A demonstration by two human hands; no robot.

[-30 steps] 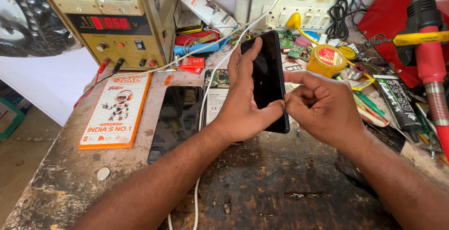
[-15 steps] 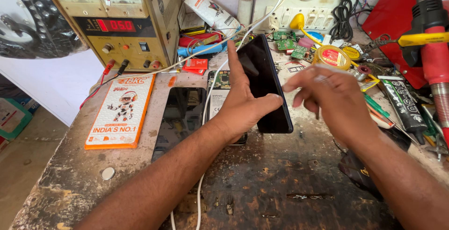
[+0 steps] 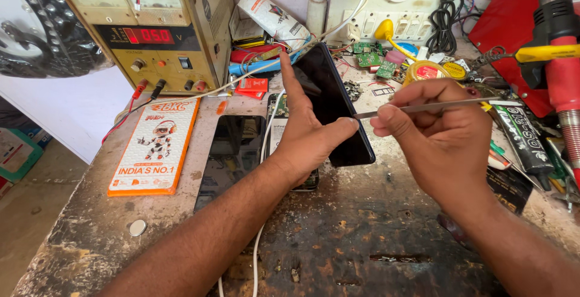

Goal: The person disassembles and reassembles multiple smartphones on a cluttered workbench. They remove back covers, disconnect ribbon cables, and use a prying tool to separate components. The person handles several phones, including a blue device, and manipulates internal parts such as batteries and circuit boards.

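Observation:
My left hand [image 3: 305, 131] grips a black smartphone [image 3: 334, 101] by its edges, tilted up with the dark screen facing me. My right hand [image 3: 438, 134] pinches thin metal tweezers [image 3: 432, 106]; their tip points left and nearly touches the phone's right edge. Under my left hand lies another phone [image 3: 278, 122] on the worn workbench [image 3: 338, 236], mostly hidden by hand and wrist.
A dark glass panel [image 3: 232, 152] and an orange-edged white box [image 3: 156, 146] lie at left. A bench power supply [image 3: 145, 25] with red display stands behind. Green circuit boards [image 3: 368, 55], a round tin [image 3: 426, 70], a white cable [image 3: 260, 249], and a red tool [image 3: 559, 67] crowd the back and right.
My right hand has picked up the tweezers and brought their tip to the phone's right edge. My left hand has kept hold of the phone, tilting it slightly.

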